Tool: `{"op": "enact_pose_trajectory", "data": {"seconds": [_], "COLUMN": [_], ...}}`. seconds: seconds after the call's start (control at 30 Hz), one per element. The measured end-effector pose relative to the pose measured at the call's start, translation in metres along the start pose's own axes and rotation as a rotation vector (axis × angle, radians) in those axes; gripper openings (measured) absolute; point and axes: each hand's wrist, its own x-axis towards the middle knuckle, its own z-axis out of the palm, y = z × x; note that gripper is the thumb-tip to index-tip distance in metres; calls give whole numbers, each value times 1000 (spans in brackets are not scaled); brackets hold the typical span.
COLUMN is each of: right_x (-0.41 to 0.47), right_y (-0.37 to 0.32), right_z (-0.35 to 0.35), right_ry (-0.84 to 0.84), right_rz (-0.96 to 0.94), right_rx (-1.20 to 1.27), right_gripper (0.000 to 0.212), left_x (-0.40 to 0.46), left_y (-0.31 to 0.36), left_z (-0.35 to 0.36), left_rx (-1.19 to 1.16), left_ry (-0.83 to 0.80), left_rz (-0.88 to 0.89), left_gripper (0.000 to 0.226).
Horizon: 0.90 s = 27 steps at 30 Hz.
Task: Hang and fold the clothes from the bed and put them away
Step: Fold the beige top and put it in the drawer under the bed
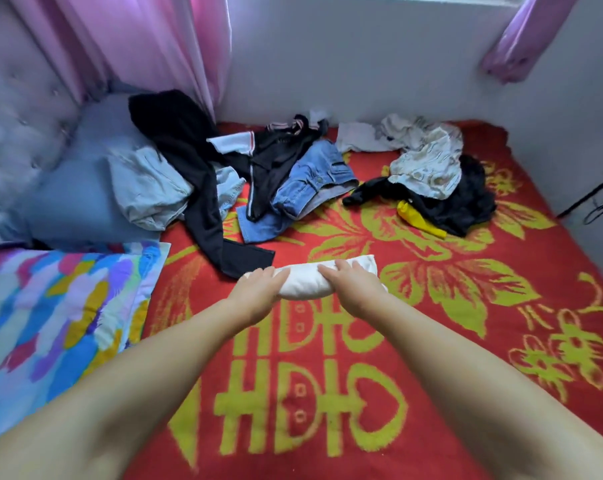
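A white garment (305, 280) lies rolled into a tight bundle on the red and yellow bedspread (431, 358). My left hand (258, 289) grips its left end and my right hand (353, 284) presses over its right half. Behind it lies a heap of clothes: a black garment (189, 161), pale jeans (147, 192), blue denim shorts (310, 181), and a black top with striped trim (275, 157). Further right sits a second pile with a pale patterned shirt (428, 168), black clothing (466, 202) and a yellow piece (417, 218).
A colourful patterned pillow (50, 306) lies at the left, with a grey-blue pillow (68, 188) against the tufted headboard (12, 109). Pink curtains (137, 46) hang at the back. White walls close the far and right sides. Black cables (601, 199) hang at the right edge.
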Motion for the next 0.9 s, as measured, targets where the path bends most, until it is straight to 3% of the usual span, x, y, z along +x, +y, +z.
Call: {"op": "enact_pose_trajectory", "data": {"seconds": [0.27, 0.53, 0.77, 0.9], "right_x": [-34, -64, -107, -150], "right_y": [7, 6, -86, -165], "right_z": [-69, -81, -63, -44], "right_ry": [59, 105, 65, 43], "right_rz": [-62, -305, -643, -843], "right_rx": [-67, -163, -364, -439], "right_gripper": [61, 64, 64, 67], "left_x": [-33, -89, -216, -320], "left_y": [23, 59, 59, 62], "left_z": [-72, -61, -16, 14], "left_rx": [-22, -79, -182, -262], "left_ry": [10, 97, 45, 97], "left_rz": [-59, -315, -634, -806], "left_gripper": [61, 57, 68, 60]}}
